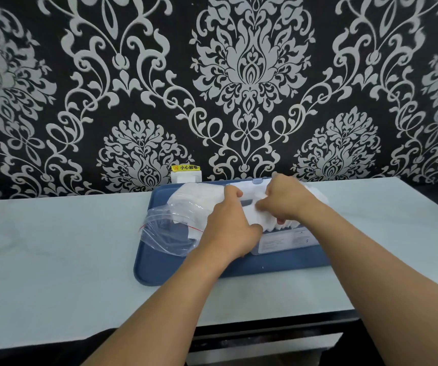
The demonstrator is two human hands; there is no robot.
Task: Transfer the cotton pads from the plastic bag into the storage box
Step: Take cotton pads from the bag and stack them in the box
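Observation:
A clear plastic bag [169, 229] with a red zip line lies on the left part of a blue tray [165, 270], some white pads still inside it. A clear storage box [286, 240] stands on the tray's right part, its raised lid [256, 184] behind. A stack of white cotton pads [251, 216] sits over the box's opening. My left hand [229, 225] grips the stack's left end. My right hand [288, 198] grips the stack from above on the right, fingers curled round it.
The tray lies on a pale table [62, 247] against a black wall with silver patterning. A white wall socket with a yellow warning label [186, 173] sits just behind the tray. The table's front edge drops to a dark drawer front [265, 344].

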